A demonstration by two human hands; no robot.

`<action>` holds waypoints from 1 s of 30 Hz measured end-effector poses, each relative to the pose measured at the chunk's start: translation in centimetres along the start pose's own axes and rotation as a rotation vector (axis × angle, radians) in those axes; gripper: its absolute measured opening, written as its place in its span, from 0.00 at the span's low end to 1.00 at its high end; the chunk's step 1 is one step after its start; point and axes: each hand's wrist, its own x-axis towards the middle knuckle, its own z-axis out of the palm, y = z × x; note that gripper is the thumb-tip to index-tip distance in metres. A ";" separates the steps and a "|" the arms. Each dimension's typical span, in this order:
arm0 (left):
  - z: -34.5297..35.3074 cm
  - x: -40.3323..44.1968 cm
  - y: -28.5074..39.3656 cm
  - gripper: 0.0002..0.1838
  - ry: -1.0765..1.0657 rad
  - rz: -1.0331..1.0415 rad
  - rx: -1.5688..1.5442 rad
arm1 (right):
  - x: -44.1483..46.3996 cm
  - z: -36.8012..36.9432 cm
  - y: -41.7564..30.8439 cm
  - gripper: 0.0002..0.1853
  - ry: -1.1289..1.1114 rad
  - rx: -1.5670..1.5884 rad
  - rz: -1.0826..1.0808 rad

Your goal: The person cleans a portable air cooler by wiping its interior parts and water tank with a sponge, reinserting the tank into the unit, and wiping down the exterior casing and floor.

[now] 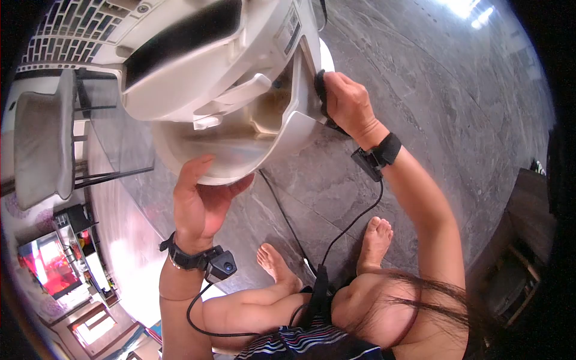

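Observation:
A large white rounded appliance (180, 99) with a dark glossy panel stands in front of me; I cannot tell its exact kind. Its lower front part is a curved basin (234, 150) with brownish stains inside, under a white handle-like bar (240, 93). My left hand (207, 201) grips the rim of this basin, thumb on the inner side and fingers underneath. At the right side of the appliance, my right hand (353, 108) is closed on a dark cloth (322, 90) held against the outer wall. Part of the cloth is hidden by the fingers.
Grey marbled tiles (444, 90) form the floor. A grey chair (45, 141) with dark metal legs stands at left, a lit screen (51, 264) beyond it. A black cable (342, 234) runs from my right wrist device. A dark wooden shelf (510, 282) stands at right.

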 end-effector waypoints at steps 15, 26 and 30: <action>2.1 1.3 1.4 0.27 -0.117 0.025 -0.095 | -5.4 4.1 5.0 0.04 -0.376 -0.241 0.323; 1.4 3.0 1.1 0.23 -0.265 0.035 -0.184 | -4.6 3.5 4.2 0.04 -0.298 -0.085 0.376; 1.0 3.3 0.7 0.22 -0.321 0.018 -0.247 | -3.4 2.3 3.1 0.04 -0.155 0.055 0.276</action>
